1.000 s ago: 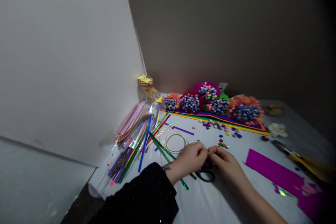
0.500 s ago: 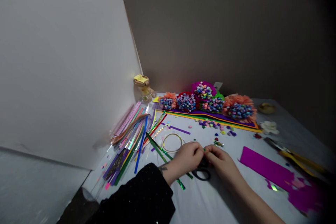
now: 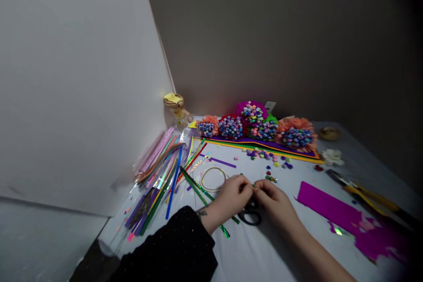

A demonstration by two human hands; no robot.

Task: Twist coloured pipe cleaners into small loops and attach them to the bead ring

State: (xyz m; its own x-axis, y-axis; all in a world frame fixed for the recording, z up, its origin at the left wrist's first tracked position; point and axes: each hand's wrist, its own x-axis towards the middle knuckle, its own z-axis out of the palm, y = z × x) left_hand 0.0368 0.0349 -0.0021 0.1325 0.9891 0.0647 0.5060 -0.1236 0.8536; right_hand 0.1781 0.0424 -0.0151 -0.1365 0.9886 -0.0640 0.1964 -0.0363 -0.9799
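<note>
My left hand and my right hand meet in the middle of the white-covered table, fingertips close together. Between their fingertips they pinch a tiny green paper piece, mostly hidden by the fingers. Black-handled scissors lie just under my hands. Long green foil strips run beneath my left wrist, and a thin gold wire ring lies just beyond that hand. Small folded paper stars are scattered just past my right hand.
A clear plastic sleeve of coloured paper strips lies at left, by a tall white board. Paper-star bouquets with crepe flowers stand along the back. Torn magenta paper and yellow-handled pliers lie at right.
The whole scene has drifted left and slightly up in view as my head moved. My hands stay together, still pinching the small green piece.
</note>
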